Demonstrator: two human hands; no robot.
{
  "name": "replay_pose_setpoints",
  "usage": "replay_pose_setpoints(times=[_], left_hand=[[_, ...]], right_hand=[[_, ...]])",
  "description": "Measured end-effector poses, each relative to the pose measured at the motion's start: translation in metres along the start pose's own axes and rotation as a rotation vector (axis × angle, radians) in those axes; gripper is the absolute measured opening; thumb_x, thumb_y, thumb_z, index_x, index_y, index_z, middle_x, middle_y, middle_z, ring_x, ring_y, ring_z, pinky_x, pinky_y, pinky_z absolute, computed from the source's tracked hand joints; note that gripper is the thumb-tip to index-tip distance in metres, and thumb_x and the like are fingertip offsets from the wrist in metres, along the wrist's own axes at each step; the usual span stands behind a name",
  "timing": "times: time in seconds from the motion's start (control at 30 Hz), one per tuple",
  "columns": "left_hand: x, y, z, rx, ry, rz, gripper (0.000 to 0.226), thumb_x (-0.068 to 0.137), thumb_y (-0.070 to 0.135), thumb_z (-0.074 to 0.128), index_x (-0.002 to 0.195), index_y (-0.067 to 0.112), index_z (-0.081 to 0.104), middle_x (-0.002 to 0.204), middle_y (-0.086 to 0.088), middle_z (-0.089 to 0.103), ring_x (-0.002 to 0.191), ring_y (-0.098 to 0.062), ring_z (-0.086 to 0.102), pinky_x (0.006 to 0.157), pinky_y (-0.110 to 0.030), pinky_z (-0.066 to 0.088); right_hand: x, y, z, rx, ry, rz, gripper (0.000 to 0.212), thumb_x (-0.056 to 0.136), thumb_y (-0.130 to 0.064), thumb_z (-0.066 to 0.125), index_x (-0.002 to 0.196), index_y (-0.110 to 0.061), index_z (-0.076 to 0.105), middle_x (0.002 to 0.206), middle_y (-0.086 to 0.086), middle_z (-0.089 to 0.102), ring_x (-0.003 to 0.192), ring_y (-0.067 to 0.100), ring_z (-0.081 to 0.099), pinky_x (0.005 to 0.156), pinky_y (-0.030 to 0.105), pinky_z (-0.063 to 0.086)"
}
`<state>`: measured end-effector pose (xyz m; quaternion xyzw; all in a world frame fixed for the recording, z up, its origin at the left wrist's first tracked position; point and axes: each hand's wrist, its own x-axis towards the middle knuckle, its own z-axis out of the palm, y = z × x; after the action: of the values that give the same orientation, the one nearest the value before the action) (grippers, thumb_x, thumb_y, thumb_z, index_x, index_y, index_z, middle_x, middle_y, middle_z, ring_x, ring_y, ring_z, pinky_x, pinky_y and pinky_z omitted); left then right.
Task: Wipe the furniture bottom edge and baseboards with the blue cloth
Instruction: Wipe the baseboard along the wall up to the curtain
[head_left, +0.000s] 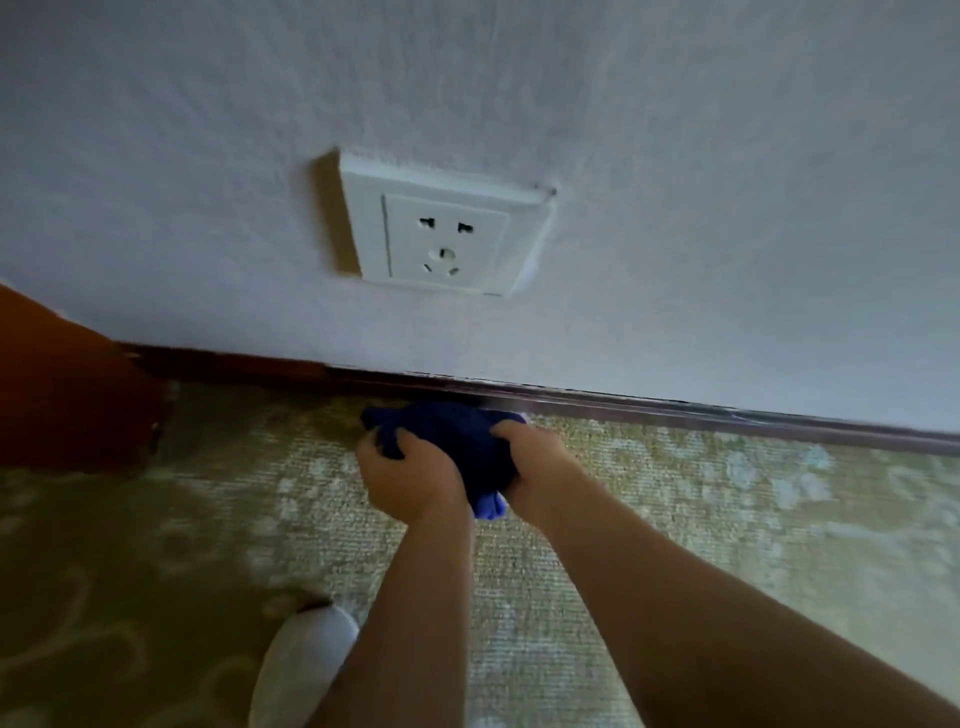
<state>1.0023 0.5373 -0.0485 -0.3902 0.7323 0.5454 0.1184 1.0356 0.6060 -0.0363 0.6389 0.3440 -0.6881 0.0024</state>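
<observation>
A bunched dark blue cloth (457, 441) sits low against the dark brown baseboard (727, 415), which runs along the foot of the white wall. My left hand (410, 475) grips the cloth's left side, fingers curled into the fabric. My right hand (535, 462) grips its right side. A lighter blue corner of the cloth hangs out between my wrists. At the far left stands a reddish-brown piece of furniture (62, 395), its bottom edge meeting the carpet.
A white wall socket (441, 236) is set in the wall above the cloth. Green patterned carpet (727, 519) covers the floor. A white slipper (301, 665) shows at the bottom, left of my left forearm.
</observation>
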Motion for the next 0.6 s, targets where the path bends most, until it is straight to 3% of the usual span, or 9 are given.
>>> replay_pose_setpoints(times=[0.1, 0.17, 0.23, 0.3, 0.37, 0.43, 0.5, 0.57, 0.6], left_hand=[[0.035, -0.008, 0.010, -0.109, -0.070, -0.011, 0.023, 0.092, 0.016, 0.057, 0.115, 0.019, 0.060, 0.115, -0.012, 0.064, 0.105, -0.033, 0.063, 0.092, -0.043, 0.052], [0.044, -0.011, 0.020, -0.155, -0.104, 0.005, 0.018, 0.089, 0.018, 0.059, 0.105, 0.025, 0.058, 0.105, -0.007, 0.063, 0.100, -0.033, 0.063, 0.092, -0.046, 0.052], [0.039, -0.018, 0.028, -0.125, -0.128, 0.058, 0.021, 0.088, 0.020, 0.060, 0.108, 0.024, 0.057, 0.104, -0.004, 0.061, 0.096, -0.030, 0.062, 0.091, -0.043, 0.051], [0.025, -0.024, 0.032, -0.080, -0.140, 0.131, 0.027, 0.087, 0.022, 0.061, 0.114, 0.020, 0.058, 0.107, -0.005, 0.064, 0.093, -0.028, 0.061, 0.089, -0.040, 0.051], [0.007, -0.028, 0.035, -0.106, -0.213, 0.118, 0.022, 0.085, 0.020, 0.062, 0.108, 0.019, 0.063, 0.103, -0.007, 0.068, 0.090, -0.029, 0.065, 0.083, -0.042, 0.055], [-0.018, -0.035, 0.038, -0.086, -0.416, 0.033, 0.013, 0.085, 0.015, 0.064, 0.096, 0.019, 0.066, 0.098, -0.009, 0.070, 0.087, -0.030, 0.068, 0.076, -0.042, 0.057], [-0.037, -0.045, 0.040, -0.029, -0.575, -0.008, 0.015, 0.084, 0.006, 0.060, 0.086, 0.019, 0.066, 0.096, -0.014, 0.071, 0.083, -0.031, 0.068, 0.070, -0.040, 0.056], [-0.039, -0.047, 0.042, -0.030, -0.562, -0.063, 0.022, 0.085, -0.003, 0.051, 0.089, 0.012, 0.066, 0.096, -0.017, 0.067, 0.077, -0.031, 0.064, 0.064, -0.034, 0.051], [-0.035, -0.043, 0.042, -0.067, -0.480, -0.116, 0.024, 0.087, -0.003, 0.046, 0.097, 0.008, 0.065, 0.098, -0.018, 0.064, 0.081, -0.032, 0.063, 0.066, -0.035, 0.052]], right_hand=[[0.023, 0.005, 0.008, 0.113, -0.116, -0.018, 0.025, 0.088, 0.004, 0.053, 0.113, 0.008, 0.054, 0.096, 0.025, 0.062, 0.082, 0.035, 0.062, 0.069, 0.042, 0.053], [0.041, 0.012, 0.009, 0.187, -0.128, -0.024, 0.031, 0.088, 0.003, 0.053, 0.119, 0.003, 0.052, 0.105, 0.024, 0.061, 0.089, 0.035, 0.061, 0.067, 0.040, 0.053], [0.049, 0.017, 0.004, 0.253, -0.148, -0.028, 0.031, 0.089, 0.002, 0.053, 0.120, -0.002, 0.052, 0.110, 0.023, 0.061, 0.092, 0.035, 0.061, 0.070, 0.041, 0.053], [0.051, 0.017, -0.006, 0.276, -0.138, -0.032, 0.031, 0.088, 0.001, 0.053, 0.118, -0.003, 0.052, 0.111, 0.022, 0.062, 0.088, 0.034, 0.062, 0.070, 0.042, 0.055], [0.049, 0.009, -0.022, 0.260, -0.042, -0.071, 0.027, 0.086, -0.001, 0.053, 0.113, -0.003, 0.054, 0.099, 0.019, 0.063, 0.075, 0.030, 0.060, 0.062, 0.035, 0.052], [0.046, -0.006, -0.046, 0.234, 0.175, -0.106, 0.021, 0.085, -0.010, 0.054, 0.106, -0.010, 0.058, 0.097, 0.015, 0.064, 0.078, 0.030, 0.061, 0.073, 0.039, 0.053], [0.050, -0.019, -0.068, 0.254, 0.340, -0.109, 0.030, 0.087, -0.020, 0.053, 0.116, -0.014, 0.059, 0.111, 0.010, 0.064, 0.097, 0.032, 0.061, 0.093, 0.049, 0.050], [0.052, -0.020, -0.072, 0.258, 0.331, -0.124, 0.040, 0.092, -0.021, 0.049, 0.131, -0.013, 0.052, 0.125, 0.009, 0.059, 0.110, 0.033, 0.058, 0.103, 0.049, 0.044], [0.055, -0.013, -0.063, 0.255, 0.288, -0.144, 0.041, 0.093, -0.018, 0.049, 0.134, -0.012, 0.049, 0.131, 0.012, 0.057, 0.115, 0.034, 0.057, 0.104, 0.049, 0.044]])
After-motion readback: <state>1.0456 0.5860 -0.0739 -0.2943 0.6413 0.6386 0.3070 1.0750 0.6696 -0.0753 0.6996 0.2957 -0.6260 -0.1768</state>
